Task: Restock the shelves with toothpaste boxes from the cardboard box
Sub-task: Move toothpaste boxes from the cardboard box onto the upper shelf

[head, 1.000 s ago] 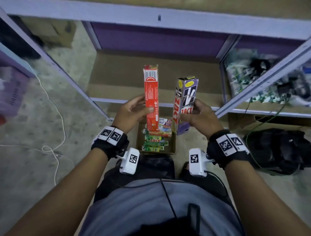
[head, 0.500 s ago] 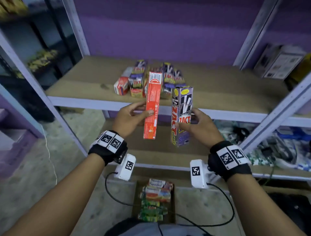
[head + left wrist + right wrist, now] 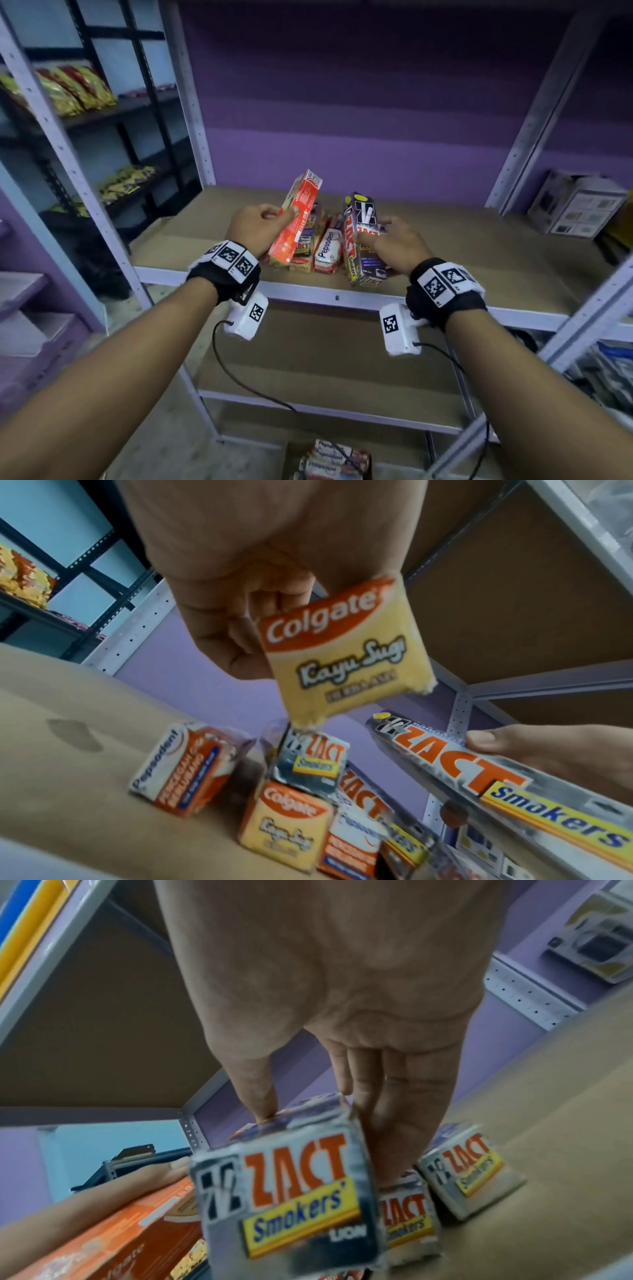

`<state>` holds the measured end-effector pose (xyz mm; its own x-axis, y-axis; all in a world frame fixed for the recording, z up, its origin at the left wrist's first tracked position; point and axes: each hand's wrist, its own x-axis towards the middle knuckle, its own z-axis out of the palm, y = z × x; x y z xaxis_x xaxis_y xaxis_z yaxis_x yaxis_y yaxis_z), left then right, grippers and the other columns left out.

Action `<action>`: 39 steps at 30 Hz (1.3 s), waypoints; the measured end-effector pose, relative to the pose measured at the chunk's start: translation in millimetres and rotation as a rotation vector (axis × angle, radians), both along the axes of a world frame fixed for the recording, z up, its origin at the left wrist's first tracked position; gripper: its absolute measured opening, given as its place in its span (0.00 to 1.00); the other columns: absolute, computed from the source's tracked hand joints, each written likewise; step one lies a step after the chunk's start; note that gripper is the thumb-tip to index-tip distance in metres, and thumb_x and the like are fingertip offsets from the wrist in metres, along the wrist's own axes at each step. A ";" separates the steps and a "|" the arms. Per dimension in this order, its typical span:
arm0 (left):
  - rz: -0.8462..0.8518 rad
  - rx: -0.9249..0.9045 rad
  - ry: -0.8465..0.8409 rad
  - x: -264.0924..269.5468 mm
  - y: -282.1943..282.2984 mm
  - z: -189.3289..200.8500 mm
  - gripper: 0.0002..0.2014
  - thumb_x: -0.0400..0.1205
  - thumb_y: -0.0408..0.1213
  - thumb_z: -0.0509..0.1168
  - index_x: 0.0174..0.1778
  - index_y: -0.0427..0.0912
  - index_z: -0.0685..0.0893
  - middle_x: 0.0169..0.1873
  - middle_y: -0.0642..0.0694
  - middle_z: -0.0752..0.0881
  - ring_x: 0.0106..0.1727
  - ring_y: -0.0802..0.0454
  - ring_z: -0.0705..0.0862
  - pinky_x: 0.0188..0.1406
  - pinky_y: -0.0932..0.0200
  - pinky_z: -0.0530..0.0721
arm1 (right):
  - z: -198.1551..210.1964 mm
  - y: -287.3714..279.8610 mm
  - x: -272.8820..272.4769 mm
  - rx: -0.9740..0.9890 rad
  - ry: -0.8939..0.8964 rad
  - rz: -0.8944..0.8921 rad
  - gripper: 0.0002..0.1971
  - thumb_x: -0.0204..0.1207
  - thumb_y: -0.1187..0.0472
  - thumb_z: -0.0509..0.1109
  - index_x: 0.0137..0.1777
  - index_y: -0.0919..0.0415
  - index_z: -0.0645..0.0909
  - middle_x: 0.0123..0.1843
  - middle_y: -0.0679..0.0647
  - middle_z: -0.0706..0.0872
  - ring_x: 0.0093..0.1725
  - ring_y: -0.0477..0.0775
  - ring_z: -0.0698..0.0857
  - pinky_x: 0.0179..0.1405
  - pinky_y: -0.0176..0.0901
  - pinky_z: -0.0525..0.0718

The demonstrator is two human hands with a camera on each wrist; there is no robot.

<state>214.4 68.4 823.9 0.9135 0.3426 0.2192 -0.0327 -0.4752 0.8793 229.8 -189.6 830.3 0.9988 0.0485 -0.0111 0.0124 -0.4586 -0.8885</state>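
My left hand (image 3: 260, 222) grips a red Colgate box (image 3: 295, 219) tilted over the brown shelf (image 3: 479, 246); its yellow end flap (image 3: 342, 647) faces the left wrist camera. My right hand (image 3: 394, 240) holds a dark Zact Smokers box (image 3: 364, 236) by its sides, just above the shelf's front part; its end (image 3: 287, 1202) fills the right wrist view. Between and behind both boxes lies a small pile of toothpaste boxes (image 3: 325, 246), Pepsodent, Zact and Colgate (image 3: 284, 823). The cardboard box (image 3: 329, 460) with more toothpaste sits on the floor below.
Grey metal uprights (image 3: 191, 102) frame the shelf. A white carton (image 3: 575, 205) stands at the shelf's far right. A neighbouring black rack holds snack packets (image 3: 68, 89). A lower shelf (image 3: 325, 377) lies beneath, and wrist-camera cables hang over it.
Both hands rose from over the cardboard box on the floor to the shelf with the toothpaste pile, carrying the two boxes. The red box now tilts right; the Zact box hangs over the shelf.
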 end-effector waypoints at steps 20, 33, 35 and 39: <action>0.057 0.464 0.090 63.6 28.0 -20.8 0.23 0.76 0.62 0.65 0.61 0.53 0.89 0.55 0.49 0.91 0.53 0.49 0.88 0.52 0.68 0.75 | -3.4 78.7 54.1 -0.368 -0.059 0.039 0.21 0.78 0.50 0.70 0.67 0.58 0.76 0.60 0.60 0.85 0.49 0.61 0.88 0.48 0.51 0.89; -0.276 0.516 0.532 57.0 42.6 11.9 0.34 0.77 0.58 0.70 0.80 0.57 0.69 0.75 0.48 0.76 0.67 0.43 0.83 0.62 0.50 0.84 | 8.6 46.3 43.0 -0.565 -0.058 0.426 0.36 0.64 0.39 0.82 0.71 0.50 0.78 0.65 0.48 0.84 0.65 0.52 0.81 0.64 0.46 0.79; -0.339 0.408 0.610 55.1 44.3 17.4 0.37 0.76 0.54 0.73 0.81 0.58 0.66 0.73 0.48 0.78 0.61 0.44 0.85 0.49 0.50 0.90 | 6.9 44.9 43.1 -0.581 -0.081 0.427 0.34 0.65 0.42 0.82 0.71 0.49 0.78 0.64 0.48 0.84 0.65 0.52 0.81 0.65 0.47 0.79; -0.360 0.411 0.596 56.4 44.9 19.1 0.36 0.77 0.50 0.73 0.81 0.55 0.67 0.70 0.46 0.80 0.60 0.45 0.85 0.43 0.55 0.88 | 3.5 43.5 44.9 -0.549 -0.086 0.407 0.33 0.63 0.43 0.83 0.69 0.46 0.79 0.70 0.48 0.81 0.67 0.52 0.79 0.65 0.47 0.79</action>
<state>270.8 113.3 843.1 0.9554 0.0032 -0.2952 0.1741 -0.8138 0.5545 274.7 -146.1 833.8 0.9005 0.4303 -0.0628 0.3395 -0.7859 -0.5168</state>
